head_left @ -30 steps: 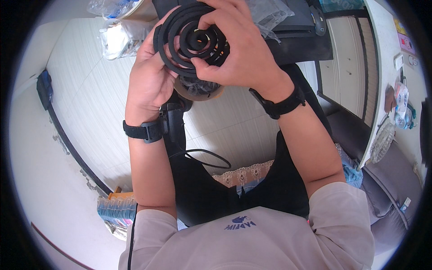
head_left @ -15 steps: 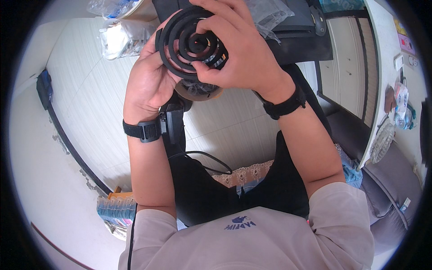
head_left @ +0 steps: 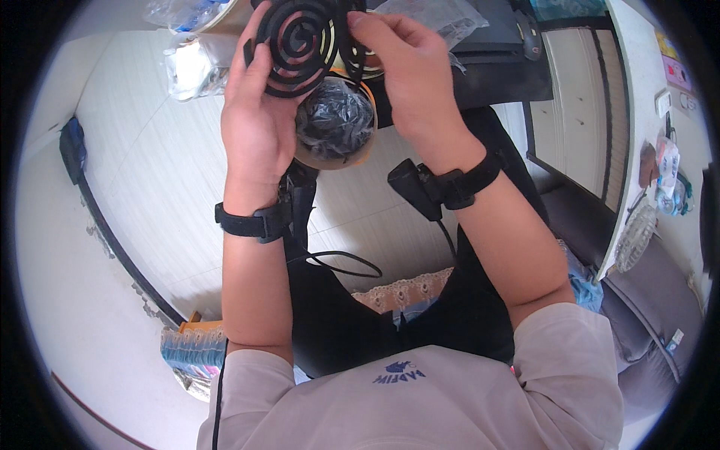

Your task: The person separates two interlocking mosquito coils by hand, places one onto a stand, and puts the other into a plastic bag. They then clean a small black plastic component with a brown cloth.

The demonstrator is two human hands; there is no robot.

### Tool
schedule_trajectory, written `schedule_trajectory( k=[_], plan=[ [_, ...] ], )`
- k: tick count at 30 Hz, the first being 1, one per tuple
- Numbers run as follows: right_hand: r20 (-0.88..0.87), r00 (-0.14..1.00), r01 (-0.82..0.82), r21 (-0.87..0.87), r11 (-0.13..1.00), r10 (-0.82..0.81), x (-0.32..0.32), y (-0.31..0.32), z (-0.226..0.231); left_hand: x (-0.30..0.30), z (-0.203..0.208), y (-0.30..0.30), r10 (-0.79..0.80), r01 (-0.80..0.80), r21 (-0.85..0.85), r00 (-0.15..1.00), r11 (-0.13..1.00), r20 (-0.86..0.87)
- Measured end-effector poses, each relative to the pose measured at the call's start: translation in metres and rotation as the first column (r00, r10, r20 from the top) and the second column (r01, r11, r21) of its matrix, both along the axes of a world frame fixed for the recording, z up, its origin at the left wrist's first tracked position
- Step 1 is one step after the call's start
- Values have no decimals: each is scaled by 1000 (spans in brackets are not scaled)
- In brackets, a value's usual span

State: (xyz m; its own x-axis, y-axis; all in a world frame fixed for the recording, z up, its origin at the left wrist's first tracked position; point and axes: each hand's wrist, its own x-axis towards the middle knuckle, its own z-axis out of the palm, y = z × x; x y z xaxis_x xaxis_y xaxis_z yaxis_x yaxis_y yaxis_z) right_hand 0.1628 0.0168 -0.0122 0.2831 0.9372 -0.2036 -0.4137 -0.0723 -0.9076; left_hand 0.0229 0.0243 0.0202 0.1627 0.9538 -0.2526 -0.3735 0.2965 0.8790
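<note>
Flat black spiral coil (head_left: 298,37) is held near the top of the view, its face turned toward the camera. It is gripped at its left side by the left hand (head_left: 259,124); the fingers are clamped on it, the thumb set along the edge. A second black coiled piece (head_left: 351,46), seen nearly edge-on, is pinched between the fingers of the right hand (head_left: 420,79), just beside the first. Whether the two pieces touch cannot be told.

Just below the coils, a round tan-walled container (head_left: 335,163) is seen, with crumpled dark, shiny plastic film (head_left: 336,120) gathered inside. Black fabric straps (head_left: 244,223) are worn on both wrists. To the upper right, a crumpled clear plastic bag (head_left: 454,19) is laid over the black-topped desk (head_left: 495,90); near it, a dark computer mouse (head_left: 529,39) is noted.
</note>
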Motion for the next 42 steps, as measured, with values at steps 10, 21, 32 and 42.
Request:
schedule_trajectory(
  k=[10,21,32,42],
  plan=[
    [-89,974,-228,-316,921,210,-8,-3,5,23,-14,-12,21,35,309,984,950,-176],
    [79,964,-229,-239,944,253,-7,0,4,13,-13,-13,19,181,309,836,934,-548],
    [855,518,-196,144,970,-22,7,-1,4,-17,-12,3,139,-140,-78,990,987,-25],
    [898,395,-352,345,870,-196,5,-4,10,-16,-17,-1,131,-133,-23,989,991,-66]
  ],
)
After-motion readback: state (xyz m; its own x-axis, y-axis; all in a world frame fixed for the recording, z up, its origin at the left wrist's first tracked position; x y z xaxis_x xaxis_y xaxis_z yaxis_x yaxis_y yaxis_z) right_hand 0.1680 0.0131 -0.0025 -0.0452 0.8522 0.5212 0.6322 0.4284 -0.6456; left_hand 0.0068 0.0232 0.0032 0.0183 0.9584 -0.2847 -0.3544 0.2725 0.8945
